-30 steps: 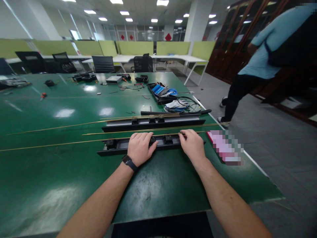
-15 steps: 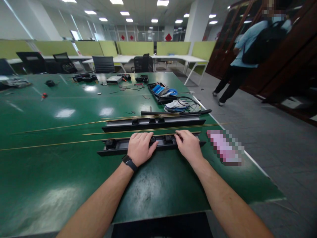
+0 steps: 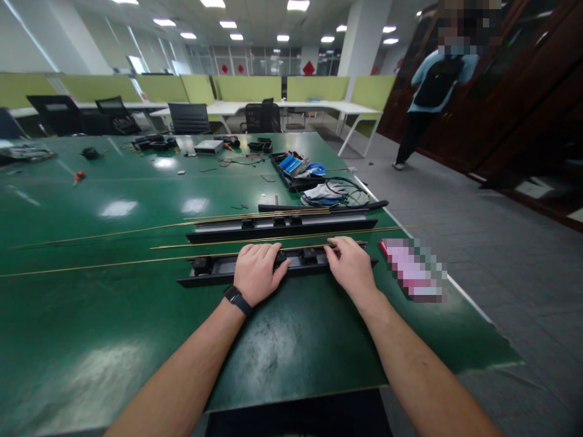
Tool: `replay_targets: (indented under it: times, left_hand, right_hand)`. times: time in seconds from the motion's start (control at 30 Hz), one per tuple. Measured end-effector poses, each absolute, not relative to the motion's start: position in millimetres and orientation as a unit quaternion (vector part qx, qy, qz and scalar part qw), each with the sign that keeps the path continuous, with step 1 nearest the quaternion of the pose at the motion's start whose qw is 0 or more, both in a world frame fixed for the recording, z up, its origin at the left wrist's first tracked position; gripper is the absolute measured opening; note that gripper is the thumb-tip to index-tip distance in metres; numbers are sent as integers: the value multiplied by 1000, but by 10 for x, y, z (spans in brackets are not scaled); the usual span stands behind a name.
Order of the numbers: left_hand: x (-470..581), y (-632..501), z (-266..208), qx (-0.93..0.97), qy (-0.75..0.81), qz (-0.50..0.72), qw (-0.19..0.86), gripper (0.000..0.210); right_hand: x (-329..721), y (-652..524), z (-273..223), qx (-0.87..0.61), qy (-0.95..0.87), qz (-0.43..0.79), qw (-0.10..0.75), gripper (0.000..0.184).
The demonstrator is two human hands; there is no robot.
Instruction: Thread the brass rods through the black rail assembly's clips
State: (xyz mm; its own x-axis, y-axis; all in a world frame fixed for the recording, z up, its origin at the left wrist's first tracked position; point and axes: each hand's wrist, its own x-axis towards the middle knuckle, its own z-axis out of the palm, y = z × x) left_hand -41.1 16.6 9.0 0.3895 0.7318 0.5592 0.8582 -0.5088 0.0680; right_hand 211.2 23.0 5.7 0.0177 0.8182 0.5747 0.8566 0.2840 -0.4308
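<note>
A long black rail [image 3: 218, 280] with a grey channel and black blocks lies crosswise in front of me. My left hand [image 3: 259, 272] is wrapped over its middle, fingers curled past the far side and thumb on the near side, next to a black block. Along the rail's far edge runs a thin brass-coloured rod [image 3: 113, 263], reaching far out to the left. Near the rail's right end, my right hand [image 3: 350, 267] pinches at this rod with thumb and fingers; the fingertips are partly hidden. Just behind lie more thin rods [image 3: 218, 243].
A second black rail [image 3: 319, 228] lies farther back, with rods along it. Behind are a black strip [image 3: 378, 205], gloves [image 3: 324, 193] and a tray [image 3: 283, 177] of blue items. A pink blurred item [image 3: 410, 267] lies right. A person [image 3: 432, 85] with a backpack stands beyond the table.
My right hand has slid slightly to the right along the rail's far edge. My left hand stays put. The person in the background has moved farther away and leftward.
</note>
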Motion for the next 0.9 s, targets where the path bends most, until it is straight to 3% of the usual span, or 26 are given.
replay_targets:
  times: [0.37,0.7,0.9]
  left_hand:
    - [-394,165,90,-824,-483,-274,113,40]
    - [-406,171,80,-825,-480,-272,119,41]
    - [-394,163,101,-824,-482,-273,116,40]
  right_hand:
    - [1984,197,26,-530,-744,11,406,30]
    - [2054,204,54,-585,-704,-21,402,23]
    - [1989,198,44,-543,-735,1,406,28]
